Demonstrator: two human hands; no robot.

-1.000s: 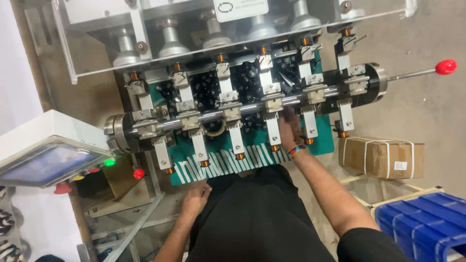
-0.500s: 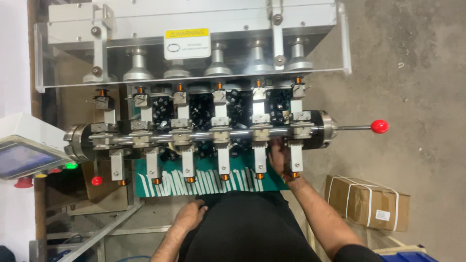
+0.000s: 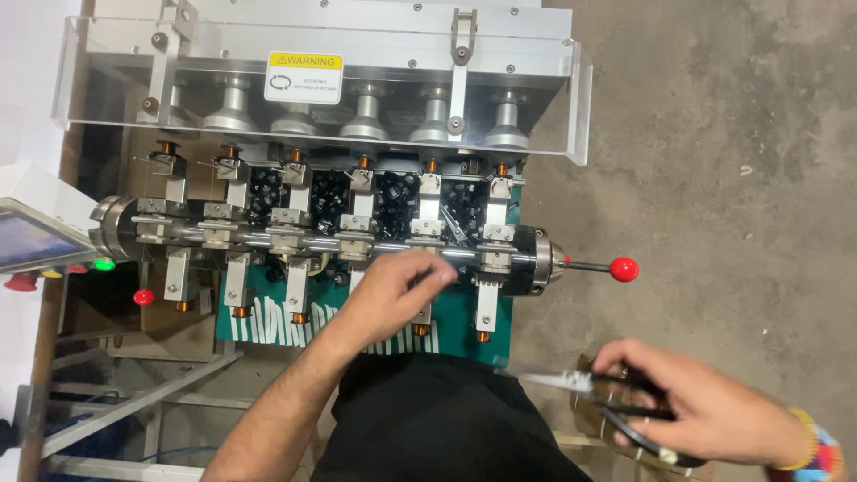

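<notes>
the left hand reaches up from lower centre to the shaft of the winding machine, its fingers curled loosely and touching a clamp block near mid-frame; whether they pinch anything cannot be told. the right hand, at lower right, is clenched around the black handles of a pair of snips, their bright blades pointing left, well apart from the machine and blurred.

copper coils sit on the ends of the arms along the front edge of the green plate, more on the arms behind the shaft. a red-knobbed lever sticks out at the right end, and a clear guard covers the spindles at the top.

by the look of it, the step is tending the coils at one station, tool at the ready. the next move likely calls for bringing the blades in close to a fine wire without nicking a coil.
</notes>
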